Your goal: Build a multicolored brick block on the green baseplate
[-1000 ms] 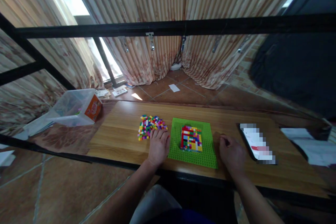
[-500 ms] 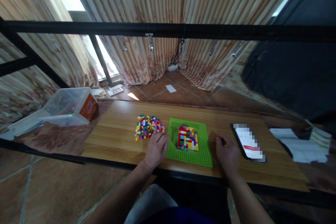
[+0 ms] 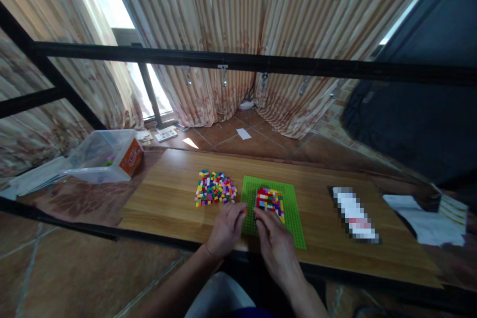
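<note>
Low in the middle of the frame the left hand point(image 3: 224, 228) rests on the near edge of the wooden table point(image 3: 167, 198), its fingers curled in towards the thumb; a tiny orange piece point(image 3: 246, 212) shows right at their tips, too small to tell whether it is pinched or merely touched. Just to the right of it, almost meeting it, the right hand point(image 3: 276, 244) lies over the near part of the green baseplate point(image 3: 249, 190); its fingers are stretched forward and unclenched, grasping nothing that shows, the tips touching the near side of the brick build point(image 3: 270, 198). That build, a low block of red, yellow, white and blue bricks, stands on the baseplate just above the hands, towards the plate's right half; the baseplate lies flat at the centre of the table. A pile of loose bricks point(image 3: 215, 188) in many colours lies on the wood just left of the baseplate, above the left hand and apart from it. Right of centre a phone point(image 3: 354, 221) lies flat, well apart from the hands; some papers point(image 3: 425, 218) sit at the right edge. At the left of the frame a clear plastic box point(image 3: 100, 156) with an orange label lies tilted; a black rail point(image 3: 298, 65) runs across the upper part, with striped curtains point(image 3: 231, 20) behind.
</note>
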A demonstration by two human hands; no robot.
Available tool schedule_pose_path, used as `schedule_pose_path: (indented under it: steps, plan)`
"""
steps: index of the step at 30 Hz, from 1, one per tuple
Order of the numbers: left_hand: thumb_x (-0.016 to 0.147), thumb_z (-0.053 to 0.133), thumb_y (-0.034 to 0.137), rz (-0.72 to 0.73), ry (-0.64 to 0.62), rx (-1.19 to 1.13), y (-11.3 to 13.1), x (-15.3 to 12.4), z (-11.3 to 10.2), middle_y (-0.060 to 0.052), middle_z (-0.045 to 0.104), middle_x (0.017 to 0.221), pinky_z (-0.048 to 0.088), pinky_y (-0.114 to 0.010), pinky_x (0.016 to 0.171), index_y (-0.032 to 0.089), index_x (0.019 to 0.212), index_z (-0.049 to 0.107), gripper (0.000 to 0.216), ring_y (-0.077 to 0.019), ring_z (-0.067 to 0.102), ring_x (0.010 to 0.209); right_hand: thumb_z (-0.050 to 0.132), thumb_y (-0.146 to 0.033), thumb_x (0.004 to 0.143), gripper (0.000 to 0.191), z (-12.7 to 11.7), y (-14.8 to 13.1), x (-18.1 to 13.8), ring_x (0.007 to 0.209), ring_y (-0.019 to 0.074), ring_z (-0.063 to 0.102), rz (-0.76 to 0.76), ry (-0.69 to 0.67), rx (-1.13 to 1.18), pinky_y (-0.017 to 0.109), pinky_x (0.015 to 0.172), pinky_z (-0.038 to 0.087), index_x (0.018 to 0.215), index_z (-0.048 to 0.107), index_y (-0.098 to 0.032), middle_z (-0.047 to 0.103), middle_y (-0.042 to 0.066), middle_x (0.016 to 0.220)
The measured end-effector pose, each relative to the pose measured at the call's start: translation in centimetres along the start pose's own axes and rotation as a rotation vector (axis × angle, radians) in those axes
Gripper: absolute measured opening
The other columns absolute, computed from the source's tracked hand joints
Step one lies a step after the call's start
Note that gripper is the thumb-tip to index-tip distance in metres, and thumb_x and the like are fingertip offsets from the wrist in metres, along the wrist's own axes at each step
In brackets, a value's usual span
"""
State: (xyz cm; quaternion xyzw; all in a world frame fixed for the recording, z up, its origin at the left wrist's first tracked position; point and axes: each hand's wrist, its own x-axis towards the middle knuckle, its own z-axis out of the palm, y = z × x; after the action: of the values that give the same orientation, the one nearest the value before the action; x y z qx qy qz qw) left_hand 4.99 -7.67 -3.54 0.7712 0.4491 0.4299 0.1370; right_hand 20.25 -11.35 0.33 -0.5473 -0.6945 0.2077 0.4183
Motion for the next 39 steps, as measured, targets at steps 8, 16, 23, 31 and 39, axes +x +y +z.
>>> schedule_pose_path:
  steps: [8, 16, 23, 31, 39]
  plan:
    - [0.086, 0.057, 0.022, -0.369, -0.164, -0.543, 3.7, 0.2, -2.6, 0.0, 0.069, 0.083, 0.051, -0.029, 0.081, 0.022, 0.111, 0.055, 0.025, -0.0143, 0.065, 0.081, 0.044, -0.03, 0.095, 0.032, 0.2, -0.9, -1.5, 0.099, 0.0177, 0.064, 0.063, -0.043, 0.196, 0.029, 0.083, 0.053, 0.119, 0.064, -0.029, 0.066, 0.006, 0.11]
    - [0.082, 0.062, 0.027, -0.515, -0.216, -0.722, 4.1, 0.1, -2.0, -0.001, 0.068, 0.081, 0.05, -0.027, 0.073, 0.019, 0.106, 0.057, 0.025, -0.0146, 0.064, 0.076, 0.053, -0.035, 0.09, 0.024, -0.7, -0.7, -2.5, 0.092, 0.0183, 0.065, 0.202, 0.015, 0.301, 0.028, 0.079, 0.053, 0.104, 0.071, -0.026, 0.069, 0.005, 0.098]
    - [0.089, 0.052, 0.026, -0.357, -0.216, -0.328, 2.0, -0.7, -1.4, -0.003, 0.067, 0.088, 0.052, -0.03, 0.078, 0.02, 0.099, 0.061, 0.015, -0.0164, 0.064, 0.084, 0.055, -0.046, 0.084, 0.032, -3.3, 3.6, -0.8, 0.084, 0.0218, 0.066, 0.403, 0.235, 0.154, 0.035, 0.075, 0.053, 0.096, 0.071, -0.021, 0.071, 0.008, 0.094]
    - [0.089, 0.05, 0.023, -0.214, -0.187, -0.091, -1.4, -0.9, -2.2, -0.004, 0.07, 0.094, 0.055, -0.03, 0.08, 0.021, 0.095, 0.063, 0.015, -0.0172, 0.067, 0.089, 0.055, -0.043, 0.082, 0.031, -2.8, 6.2, 2.9, 0.076, 0.0206, 0.064, 0.361, 0.316, 0.023, 0.034, 0.072, 0.05, 0.089, 0.07, -0.018, 0.071, 0.009, 0.088]
    - [0.088, 0.05, 0.029, -0.212, -0.058, 0.124, -5.0, -1.8, -6.1, -0.004, 0.072, 0.092, 0.058, -0.029, 0.078, 0.021, 0.093, 0.065, 0.018, -0.0186, 0.07, 0.086, 0.056, -0.041, 0.083, 0.027, -1.1, 6.8, 3.6, 0.078, 0.02, 0.063, 0.334, 0.332, -0.054, 0.034, 0.072, 0.05, 0.088, 0.07, -0.018, 0.069, 0.007, 0.089]
